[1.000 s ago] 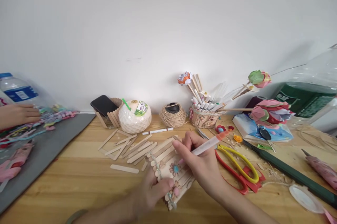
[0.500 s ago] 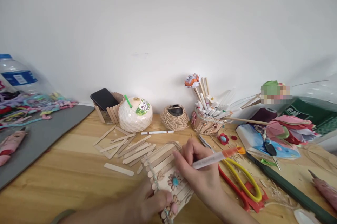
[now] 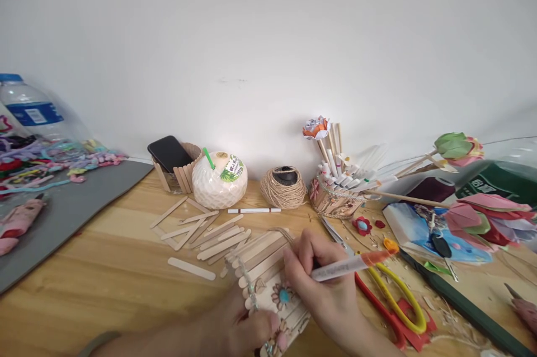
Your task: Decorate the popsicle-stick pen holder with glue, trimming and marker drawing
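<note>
Near the front of the table is a craft piece of wooden sticks (image 3: 263,259), tilted, with a blue-centred flower, a pink-centred one and a shiny trim along its left edge. My left hand (image 3: 247,326) grips its lower left side, thumb on the front and the other fingers mostly hidden behind. Pinched in my right hand (image 3: 325,278) is a white marker (image 3: 342,268) with an orange end pointing up to the right. That hand rests against the right part of the stick piece, and it hides the marker's tip.
Loose sticks (image 3: 218,239) lie left of the piece. Behind stand a phone (image 3: 170,154) in a stick holder, a coconut (image 3: 220,181), a twine ball (image 3: 283,188) and a marker basket (image 3: 335,200). Scissors (image 3: 398,298) and a green tool (image 3: 461,301) lie right.
The whole view has shifted slightly, with most objects now a little farther right. Both hands keep their hold on the stick piece and the marker.
</note>
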Action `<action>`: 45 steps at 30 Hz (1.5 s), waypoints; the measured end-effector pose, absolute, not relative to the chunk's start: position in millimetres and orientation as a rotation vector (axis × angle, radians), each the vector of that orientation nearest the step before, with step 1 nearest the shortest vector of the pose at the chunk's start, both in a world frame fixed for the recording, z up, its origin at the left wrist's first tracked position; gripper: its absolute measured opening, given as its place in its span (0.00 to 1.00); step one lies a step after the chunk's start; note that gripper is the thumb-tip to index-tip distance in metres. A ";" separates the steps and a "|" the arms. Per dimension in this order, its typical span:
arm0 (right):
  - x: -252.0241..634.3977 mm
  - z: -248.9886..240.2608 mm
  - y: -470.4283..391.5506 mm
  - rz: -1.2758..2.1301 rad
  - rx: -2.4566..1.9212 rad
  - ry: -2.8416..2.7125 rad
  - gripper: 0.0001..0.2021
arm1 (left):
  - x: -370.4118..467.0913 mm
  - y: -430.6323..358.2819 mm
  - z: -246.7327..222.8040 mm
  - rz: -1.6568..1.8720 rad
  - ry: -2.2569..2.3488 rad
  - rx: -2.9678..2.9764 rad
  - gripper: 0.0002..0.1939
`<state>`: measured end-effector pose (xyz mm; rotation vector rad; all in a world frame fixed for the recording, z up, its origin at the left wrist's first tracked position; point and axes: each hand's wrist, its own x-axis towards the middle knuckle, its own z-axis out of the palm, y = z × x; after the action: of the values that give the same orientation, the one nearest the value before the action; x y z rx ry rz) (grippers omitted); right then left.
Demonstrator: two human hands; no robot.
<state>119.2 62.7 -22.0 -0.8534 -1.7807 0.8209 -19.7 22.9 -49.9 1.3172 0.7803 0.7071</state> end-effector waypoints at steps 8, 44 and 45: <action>119.7 -17.9 62.5 0.875 -0.867 -1.818 0.17 | -20.9 22.1 -52.8 0.689 0.797 1.310 0.14; 118.5 -16.4 62.5 0.932 -0.831 -1.716 0.16 | -19.4 24.2 -40.4 0.632 0.810 1.317 0.15; 118.6 -16.3 62.3 0.943 -0.822 -1.712 0.16 | -19.2 24.3 -40.2 0.637 0.807 1.320 0.14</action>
<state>118.6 62.3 -16.3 -0.8222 -1.7115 0.9434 -19.2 24.3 -40.2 1.3196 0.8069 0.6368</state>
